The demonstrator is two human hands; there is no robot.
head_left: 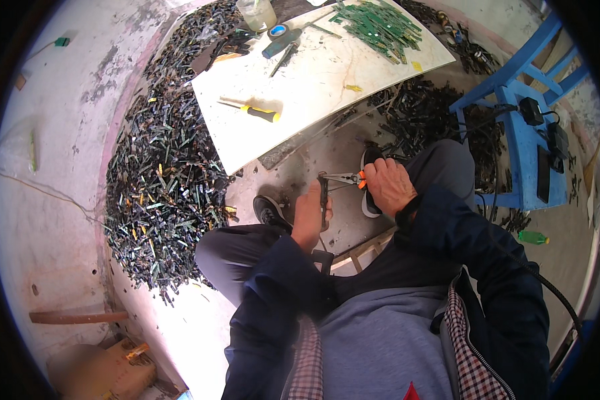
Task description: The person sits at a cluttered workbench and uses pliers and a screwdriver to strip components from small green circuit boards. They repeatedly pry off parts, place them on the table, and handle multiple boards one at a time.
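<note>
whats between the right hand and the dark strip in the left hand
In the head view, orange-handled pliers bridge it: the right hand holds them, tips at the upper end of the dark strip in the left hand.

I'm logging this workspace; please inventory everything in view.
Long-nose pliers: one, orange-handled, centre
Thin strip: one, black, at pliers' tips
Board: one, whitish, upper centre
Flat strips: many, green, board's far right
Screwdriver: one, yellow-black handle, board's left
Hand tool: one, dark-teal handle, board's far side
Tape roll: one, blue, board's far side
Cup: one, translucent, board's far edge
Scrap pieces: uncountable, mostly black, floor around board
Chair: one, blue, right
Bottle: one, green, right floor
Carton: one, brown, lower left
Left grip: one, navy-sleeved, holding strip
Right grip: one, navy-sleeved, holding pliers
</note>
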